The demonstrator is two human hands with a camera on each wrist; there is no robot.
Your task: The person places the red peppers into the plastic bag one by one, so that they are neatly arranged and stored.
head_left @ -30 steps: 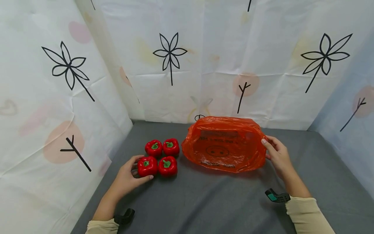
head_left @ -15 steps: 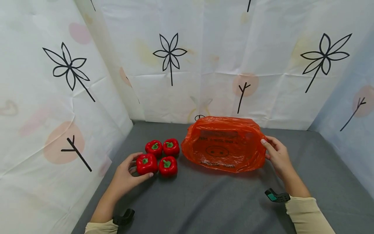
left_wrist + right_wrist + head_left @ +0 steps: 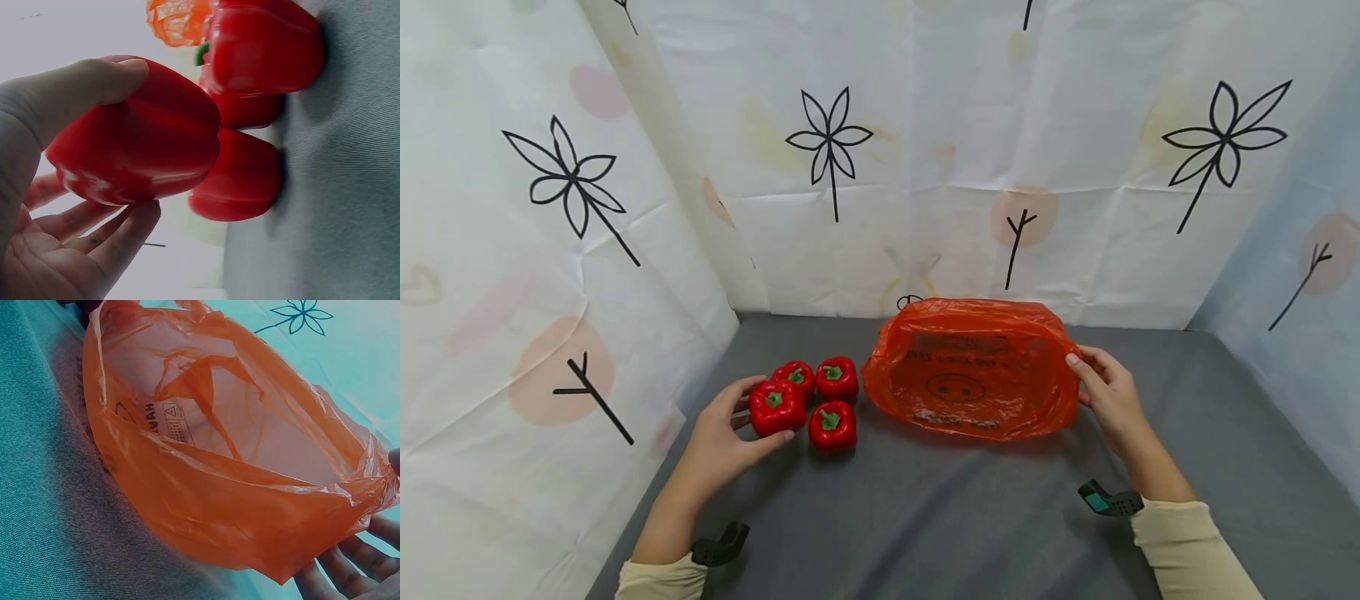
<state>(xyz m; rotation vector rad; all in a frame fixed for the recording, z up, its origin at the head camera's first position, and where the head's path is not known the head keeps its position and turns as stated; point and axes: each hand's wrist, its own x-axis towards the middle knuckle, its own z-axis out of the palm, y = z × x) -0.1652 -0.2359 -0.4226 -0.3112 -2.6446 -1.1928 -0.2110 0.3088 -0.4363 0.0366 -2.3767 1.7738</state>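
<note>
Left hand: the left hand is spread to a pepper's width, thumb on one side and fingertips on the other, gripping the held pepper.
Held pepper: red with a green stem, stem up, raised off the table in the left hand; from the head it overlaps part of the back-left pepper.
Other peppers: three more, red and green-stemmed, stand close together on the table: the back-left pepper, the back-right pepper and the front pepper.
Right hand: the right hand pinches the bag's right end, thumb at the rim, fingers behind the plastic.
Bag: the orange plastic bag lies on the table just beside the peppers, on their right, its mouth gaping and dark print showing inside.
Wrists: light sleeves, each with a black device near the cuff.
Backdrop: a white cloth with black line flowers and pale blotches.
</note>
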